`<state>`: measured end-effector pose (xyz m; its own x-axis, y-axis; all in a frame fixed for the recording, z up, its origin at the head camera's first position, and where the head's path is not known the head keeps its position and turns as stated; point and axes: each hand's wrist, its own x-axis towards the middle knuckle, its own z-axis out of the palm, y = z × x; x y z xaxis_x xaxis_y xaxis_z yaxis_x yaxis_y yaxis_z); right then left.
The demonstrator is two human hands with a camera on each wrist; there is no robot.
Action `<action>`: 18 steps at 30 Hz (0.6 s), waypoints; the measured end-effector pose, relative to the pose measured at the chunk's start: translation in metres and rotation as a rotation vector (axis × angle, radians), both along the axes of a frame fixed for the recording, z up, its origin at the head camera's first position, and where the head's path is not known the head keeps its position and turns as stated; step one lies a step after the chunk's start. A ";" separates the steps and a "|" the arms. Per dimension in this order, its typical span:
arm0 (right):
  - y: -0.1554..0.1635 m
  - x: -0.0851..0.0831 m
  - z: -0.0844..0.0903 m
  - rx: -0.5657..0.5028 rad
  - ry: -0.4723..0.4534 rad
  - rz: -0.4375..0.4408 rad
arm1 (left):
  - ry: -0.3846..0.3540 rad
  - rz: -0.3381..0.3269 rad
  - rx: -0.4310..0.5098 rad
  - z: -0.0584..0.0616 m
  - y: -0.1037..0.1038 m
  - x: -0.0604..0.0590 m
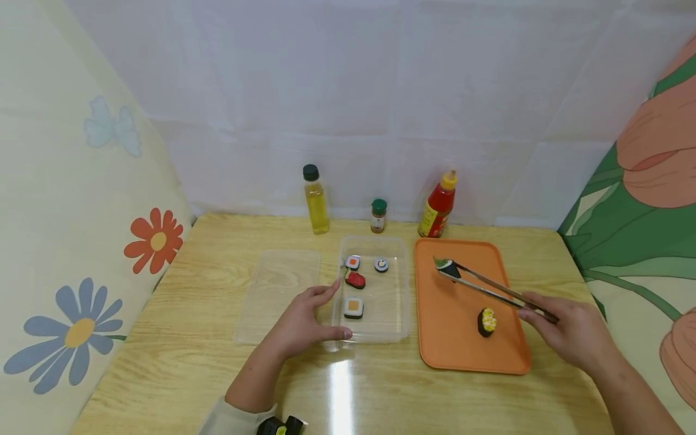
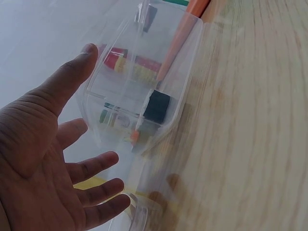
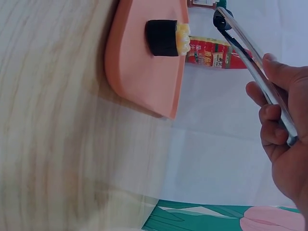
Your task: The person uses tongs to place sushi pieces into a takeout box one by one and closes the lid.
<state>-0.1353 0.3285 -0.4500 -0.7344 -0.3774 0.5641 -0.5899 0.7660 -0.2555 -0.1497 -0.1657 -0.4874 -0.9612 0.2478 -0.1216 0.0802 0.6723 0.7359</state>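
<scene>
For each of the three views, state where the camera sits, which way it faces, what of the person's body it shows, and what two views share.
Head: worn high, facing forward and down at the table; shows left hand at the clear container and right hand holding tongs.
Left wrist: sits low behind the open palm, facing the container wall.
Right wrist: sits beside the right hand, rolled sideways, facing the orange tray.
Shared: head and right wrist both show the corn-topped sushi and the red sauce bottle.
</scene>
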 end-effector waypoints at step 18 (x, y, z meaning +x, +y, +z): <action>-0.021 -0.017 0.016 0.007 -0.017 0.104 | 0.003 -0.003 0.001 0.000 0.000 0.000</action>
